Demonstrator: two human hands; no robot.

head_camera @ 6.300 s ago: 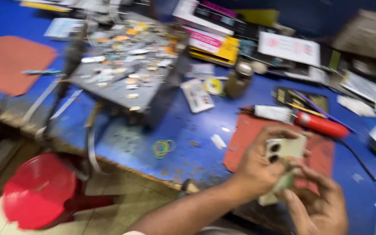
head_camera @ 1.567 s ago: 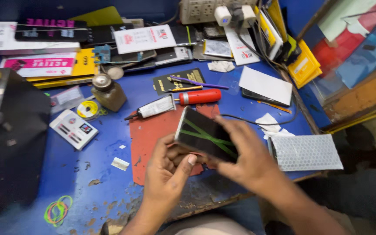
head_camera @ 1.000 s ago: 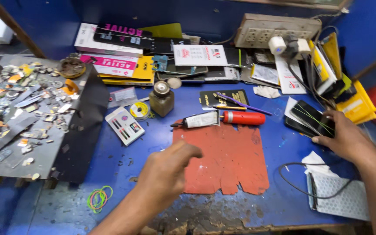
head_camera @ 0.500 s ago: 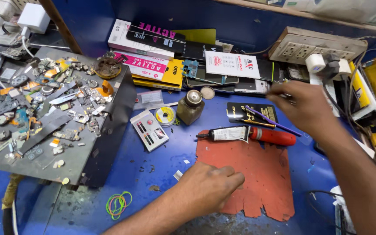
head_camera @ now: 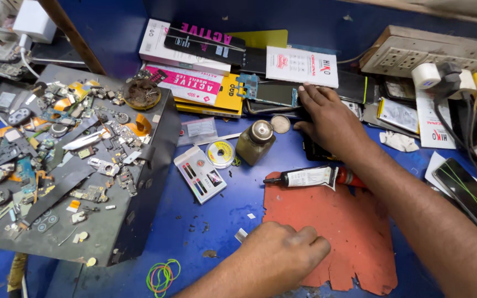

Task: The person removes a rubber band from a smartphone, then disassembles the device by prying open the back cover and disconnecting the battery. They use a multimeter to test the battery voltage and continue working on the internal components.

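Head view: two hands. Left hand [head_camera: 282, 255] rests loosely curled, grasping nothing, on one red mat [head_camera: 332, 232]; right hand [head_camera: 329, 118], beyond one glue tube [head_camera: 310, 177], fingers spread over a dark phone [head_camera: 317, 150], grip unclear.

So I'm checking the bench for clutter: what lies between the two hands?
In the head view, a glue tube lies between the left hand and right hand, partly over the red mat.
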